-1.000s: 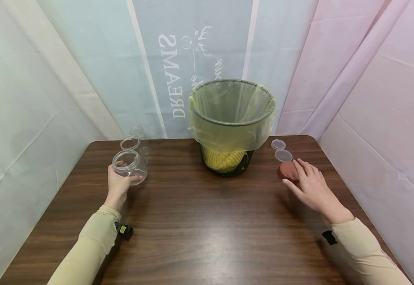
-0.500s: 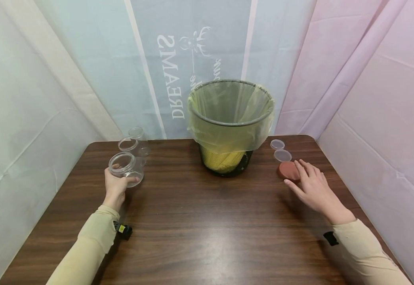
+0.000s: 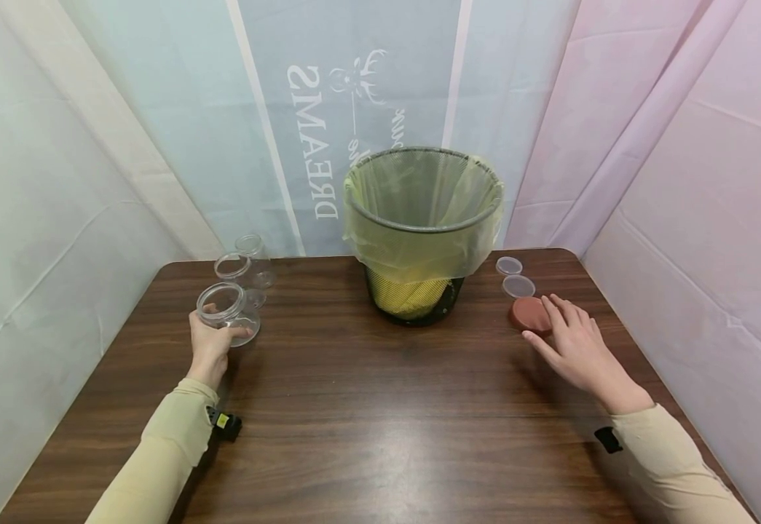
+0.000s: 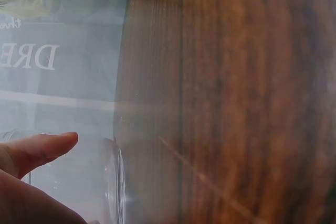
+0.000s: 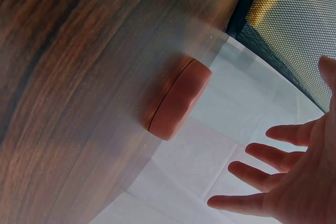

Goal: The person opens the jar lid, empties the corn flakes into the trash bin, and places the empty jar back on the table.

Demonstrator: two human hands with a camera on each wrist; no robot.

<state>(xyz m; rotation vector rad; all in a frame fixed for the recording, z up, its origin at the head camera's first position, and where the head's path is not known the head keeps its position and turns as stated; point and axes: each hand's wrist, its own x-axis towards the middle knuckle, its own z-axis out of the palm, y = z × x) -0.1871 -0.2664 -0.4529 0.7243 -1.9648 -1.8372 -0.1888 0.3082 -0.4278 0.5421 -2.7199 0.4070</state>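
Note:
On the left, my left hand (image 3: 208, 342) grips a clear, wide-mouthed jar (image 3: 244, 320), thumb along its near side. The jar's mouth faces up and no lid is on it. The left wrist view shows the thumb (image 4: 47, 146) against the clear wall of the jar (image 4: 79, 182); the other fingers are mostly hidden. My right hand (image 3: 577, 353) hovers over a reddish-brown, round, flat disc (image 3: 528, 314) at the right. Its fingers (image 5: 254, 176) are spread and stand apart from the disc (image 5: 181, 100), which rests on the table.
Two more clear jars (image 3: 232, 265) (image 3: 250, 247) stand behind the held one. Two clear round lids (image 3: 509, 266) (image 3: 518, 286) lie beyond the disc. A mesh bin (image 3: 419, 309) with a yellowish liner (image 3: 429, 251) stands at the back middle of the brown table (image 3: 380, 407).
My left hand and the jar have shifted slightly left and nearer to me, away from the other jars. The right hand stays almost still over the disc.

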